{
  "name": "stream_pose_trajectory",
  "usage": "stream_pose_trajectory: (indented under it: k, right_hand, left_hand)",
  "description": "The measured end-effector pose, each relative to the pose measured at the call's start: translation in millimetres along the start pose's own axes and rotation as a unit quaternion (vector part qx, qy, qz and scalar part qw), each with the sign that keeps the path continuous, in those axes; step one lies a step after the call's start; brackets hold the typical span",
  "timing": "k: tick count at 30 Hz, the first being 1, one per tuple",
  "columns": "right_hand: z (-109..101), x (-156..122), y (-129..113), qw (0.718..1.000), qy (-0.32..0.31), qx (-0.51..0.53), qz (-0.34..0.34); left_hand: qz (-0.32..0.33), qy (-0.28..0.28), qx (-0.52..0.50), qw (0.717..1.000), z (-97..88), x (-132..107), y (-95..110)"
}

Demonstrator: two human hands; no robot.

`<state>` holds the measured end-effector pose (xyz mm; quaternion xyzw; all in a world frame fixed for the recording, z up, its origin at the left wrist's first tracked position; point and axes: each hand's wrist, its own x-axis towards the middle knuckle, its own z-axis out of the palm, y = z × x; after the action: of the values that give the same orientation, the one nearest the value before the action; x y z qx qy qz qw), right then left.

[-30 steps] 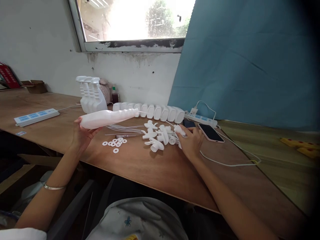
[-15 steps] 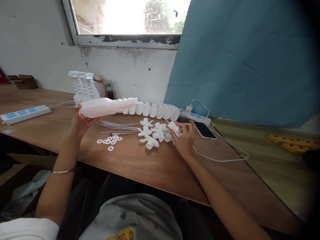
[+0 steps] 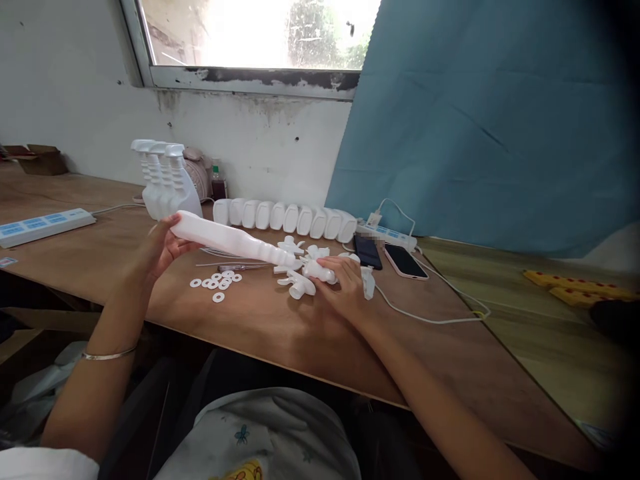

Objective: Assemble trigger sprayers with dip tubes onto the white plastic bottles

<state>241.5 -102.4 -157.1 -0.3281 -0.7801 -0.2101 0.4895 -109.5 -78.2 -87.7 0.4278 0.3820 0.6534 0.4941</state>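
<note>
My left hand is closed around the base end of a white plastic spray bottle, which lies almost level with its ribbed neck sloping down to the right. At the bottle's mouth, my right hand grips a white trigger sprayer head, its nozzle side pointing right. Whether head and neck are joined cannot be made out. Loose trigger heads lie around and beneath my right hand. White ring washers are heaped left of them. Thin white tubes and a screwdriver are partly behind the bottle.
A row of white bottles lies along the wall. Assembled spray bottles stand at the back left, beside a dark bottle. Two phones, a power strip and white cables are on the table.
The bottle has swung so that its neck dips down and right. My right hand has moved left with the trigger head, bringing the two parts together.
</note>
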Motion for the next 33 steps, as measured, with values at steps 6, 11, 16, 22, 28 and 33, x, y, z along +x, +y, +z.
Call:
stream_pose_trajectory:
  k: [6, 11, 16, 22, 28, 33]
  right_hand:
    - [-3.7, 1.7, -14.7, 1.0, -0.001, 0.008, -0.019]
    - [-5.3, 2.1, -16.2, 1.0, 0.017, -0.001, -0.016]
    - [-5.2, -0.8, -13.0, 1.0, 0.02, -0.01, -0.011]
    - [-3.5, -4.5, -9.2, 0.999, 0.024, -0.026, -0.001]
    - [-3.8, -4.3, -10.0, 0.999, 0.028, -0.031, 0.001]
    - [-4.5, -4.1, -11.3, 0.999, 0.026, -0.03, -0.002]
  left_hand:
    - [-0.012, -0.045, 0.002, 0.999, 15.0, -6.4, -11.2]
    - [-0.008, -0.063, 0.0, 0.998, 20.3, -8.0, -12.6]
    - [0.023, -0.113, 0.027, 0.993, 19.3, -13.0, -3.9]
    - [0.059, -0.13, 0.122, 0.982, 11.0, -17.4, 3.6]
    - [0.158, -0.101, 0.181, 0.965, 7.0, -13.8, -0.6]
    - [0.245, -0.07, 0.191, 0.948, 15.7, -15.9, -3.4]
